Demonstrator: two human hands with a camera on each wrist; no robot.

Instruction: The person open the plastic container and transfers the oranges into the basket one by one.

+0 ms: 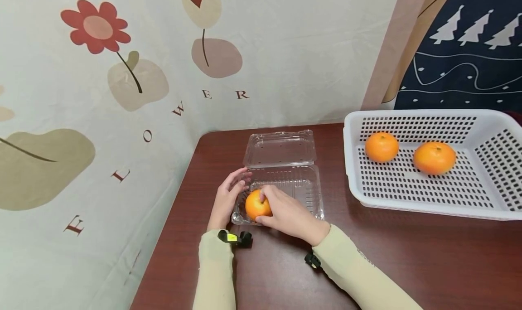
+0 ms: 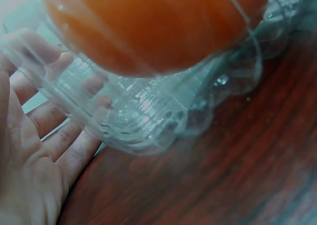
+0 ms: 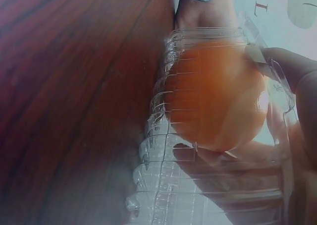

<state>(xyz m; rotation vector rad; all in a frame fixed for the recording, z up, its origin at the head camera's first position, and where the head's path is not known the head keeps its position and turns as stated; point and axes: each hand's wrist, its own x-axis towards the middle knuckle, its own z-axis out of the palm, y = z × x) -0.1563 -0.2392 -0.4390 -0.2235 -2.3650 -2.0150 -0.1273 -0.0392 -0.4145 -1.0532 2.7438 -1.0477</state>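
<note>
An orange fruit (image 1: pixel 256 205), like a mandarin, sits at the near left corner of a clear plastic clamshell box (image 1: pixel 316 187). My right hand (image 1: pixel 287 212) grips it from the right, thumb on the near side and fingers over the far side. Through the box wall, the right wrist view shows the fruit (image 3: pixel 218 96) low inside. My left hand (image 1: pixel 228 196) rests against the box's left side with its fingers extended. In the left wrist view that hand (image 2: pixel 44 150) lies along the clear wall, fingers fairly straight. The lid (image 1: pixel 280 149) is folded back, away from me.
On the right stands a white perforated plastic basket (image 1: pixel 424 210) holding two more orange fruits, a left one (image 1: pixel 381 147) and a right one (image 1: pixel 434 158). All stand on a dark red-brown table (image 1: pixel 281 273). A printed cloth (image 1: pixel 293 56) hangs behind its far and left edges.
</note>
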